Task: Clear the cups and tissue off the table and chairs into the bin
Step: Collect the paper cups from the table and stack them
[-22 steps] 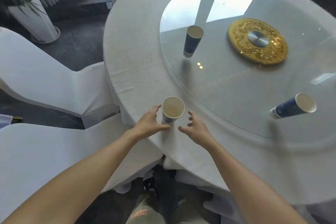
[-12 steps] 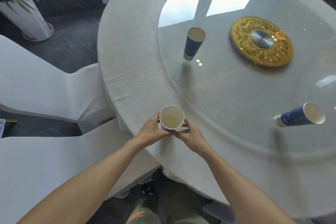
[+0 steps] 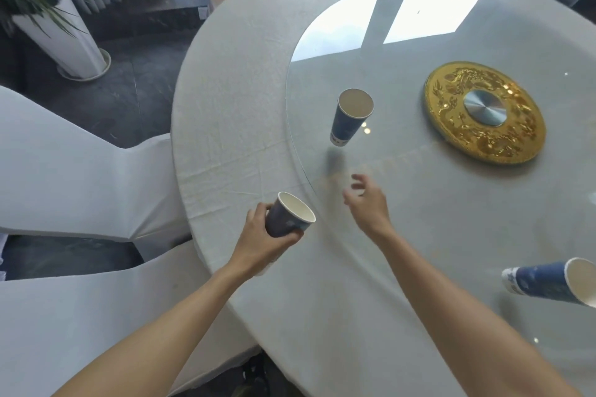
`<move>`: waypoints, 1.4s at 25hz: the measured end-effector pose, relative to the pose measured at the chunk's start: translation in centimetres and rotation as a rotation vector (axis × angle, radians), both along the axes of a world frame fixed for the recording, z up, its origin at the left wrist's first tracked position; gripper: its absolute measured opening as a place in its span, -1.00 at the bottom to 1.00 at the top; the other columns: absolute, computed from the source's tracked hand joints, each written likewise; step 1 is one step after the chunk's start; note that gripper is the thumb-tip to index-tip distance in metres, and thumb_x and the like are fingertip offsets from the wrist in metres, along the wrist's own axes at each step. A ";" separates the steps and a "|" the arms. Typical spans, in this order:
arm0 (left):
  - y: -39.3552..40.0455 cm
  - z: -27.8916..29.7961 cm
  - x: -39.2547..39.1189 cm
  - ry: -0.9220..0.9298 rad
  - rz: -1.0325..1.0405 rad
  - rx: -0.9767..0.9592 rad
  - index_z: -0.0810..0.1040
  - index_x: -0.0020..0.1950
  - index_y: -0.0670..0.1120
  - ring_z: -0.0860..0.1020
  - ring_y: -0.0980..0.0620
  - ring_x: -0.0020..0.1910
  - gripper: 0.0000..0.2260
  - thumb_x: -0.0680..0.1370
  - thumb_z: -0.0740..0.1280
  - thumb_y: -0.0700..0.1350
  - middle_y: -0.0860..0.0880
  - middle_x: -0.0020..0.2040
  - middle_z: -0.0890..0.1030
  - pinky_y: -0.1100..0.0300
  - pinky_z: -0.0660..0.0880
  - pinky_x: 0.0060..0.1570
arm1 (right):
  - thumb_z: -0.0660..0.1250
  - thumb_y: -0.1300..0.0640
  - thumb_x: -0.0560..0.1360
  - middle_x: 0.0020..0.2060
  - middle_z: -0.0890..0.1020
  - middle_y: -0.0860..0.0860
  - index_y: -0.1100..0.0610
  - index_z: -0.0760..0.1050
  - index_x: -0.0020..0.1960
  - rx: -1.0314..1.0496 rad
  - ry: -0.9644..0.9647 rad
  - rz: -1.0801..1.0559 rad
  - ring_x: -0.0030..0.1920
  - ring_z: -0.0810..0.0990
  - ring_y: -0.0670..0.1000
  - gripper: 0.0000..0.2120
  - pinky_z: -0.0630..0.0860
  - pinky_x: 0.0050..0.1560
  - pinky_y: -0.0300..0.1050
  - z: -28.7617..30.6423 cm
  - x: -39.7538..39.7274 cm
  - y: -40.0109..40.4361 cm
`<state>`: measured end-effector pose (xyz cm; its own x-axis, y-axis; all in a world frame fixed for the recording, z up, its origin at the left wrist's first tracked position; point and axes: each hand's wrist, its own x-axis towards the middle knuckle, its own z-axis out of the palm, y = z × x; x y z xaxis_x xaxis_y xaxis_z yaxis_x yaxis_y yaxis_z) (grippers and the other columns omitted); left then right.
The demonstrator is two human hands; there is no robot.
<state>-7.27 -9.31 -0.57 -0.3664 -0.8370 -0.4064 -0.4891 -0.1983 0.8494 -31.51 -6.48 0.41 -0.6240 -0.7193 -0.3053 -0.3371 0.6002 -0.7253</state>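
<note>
Left hand (image 3: pixel 258 238): grip closed around a blue paper cup (image 3: pixel 288 215), lifted and tilted, mouth toward the gold disc (image 3: pixel 483 113); held over the worktop (image 3: pixel 232 113) edge, on the near-left side of the disc. Right hand (image 3: pixel 367 203): grip wide, fingers spread, holding nothing, hovering above the glass turntable (image 3: pixel 419 203) between the held cup and the disc. Second blue cup (image 3: pixel 350 118) on the glass just left of the disc, apart from the right hand. Third blue cup (image 3: pixel 554 280) on the glass, near side of the disc, at frame's right edge. White covered chairs (image 3: pixel 74 177) left of the worktop, farther from the disc.
</note>
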 end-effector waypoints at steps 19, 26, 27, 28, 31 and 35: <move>-3.2 0.8 -2.8 -0.052 -0.070 -0.030 0.42 0.28 0.12 0.66 0.07 0.06 -0.35 0.30 0.63 0.17 0.09 0.13 0.61 0.13 0.67 -0.03 | 0.22 0.16 0.59 -0.10 0.54 0.10 0.17 0.47 -0.16 -0.101 0.312 0.134 -0.09 0.53 0.21 -0.83 0.38 -0.19 -0.03 4.6 -5.4 -7.3; 0.0 1.4 -3.7 -0.164 -0.174 -0.095 0.43 0.21 0.07 0.64 -0.02 0.05 -0.34 0.24 0.53 0.32 0.05 0.08 0.62 -0.14 0.62 0.10 | 0.29 0.22 0.59 -0.06 0.66 0.18 0.17 0.61 0.11 -0.285 0.024 -0.005 -0.07 0.67 0.20 -0.84 0.67 -0.11 0.25 8.5 -2.0 5.2; 0.8 1.6 -4.0 -0.162 -0.199 -0.105 0.43 0.21 0.07 0.64 -0.02 0.05 -0.33 0.24 0.53 0.32 0.05 0.09 0.62 -0.14 0.62 0.11 | 0.30 0.22 0.59 -0.08 0.67 0.18 0.17 0.61 0.11 -0.257 0.021 0.001 -0.08 0.67 0.20 -0.84 0.67 -0.09 0.25 8.7 -1.5 7.1; 1.4 1.7 -4.3 -0.155 -0.218 -0.112 0.43 0.22 0.07 0.64 -0.02 0.06 -0.33 0.24 0.53 0.32 0.05 0.09 0.62 -0.14 0.61 0.11 | 0.30 0.23 0.59 -0.10 0.68 0.17 0.17 0.62 0.10 -0.230 0.018 0.015 -0.08 0.67 0.20 -0.85 0.65 -0.07 0.25 8.7 -1.1 8.8; 3.8 2.0 -5.2 -0.112 -0.306 -0.136 0.45 0.25 0.07 0.65 0.00 0.05 -0.32 0.23 0.56 0.27 0.05 0.09 0.64 -0.08 0.63 0.08 | 0.29 0.24 0.60 -0.16 0.69 0.12 0.07 0.63 -0.03 -0.176 -0.056 0.023 -0.11 0.69 0.13 -0.83 0.64 -0.03 0.22 8.5 0.0 13.5; 7.7 2.5 -6.6 -0.060 -0.482 -0.163 0.53 0.27 0.10 0.63 0.07 0.10 -0.34 0.23 0.62 0.20 0.09 0.11 0.63 0.05 0.63 0.06 | 0.33 0.18 0.60 0.01 0.59 0.02 0.05 0.68 -0.04 -0.068 0.033 0.112 0.02 0.57 0.03 -0.84 0.50 0.08 -0.09 6.9 0.8 19.5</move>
<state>-13.82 -1.56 1.95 -0.7063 -0.6330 -0.3170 -0.5413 0.1944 0.8180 -30.72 13.01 7.27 -0.5477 -0.8033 -0.2340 -0.4237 0.5075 -0.7503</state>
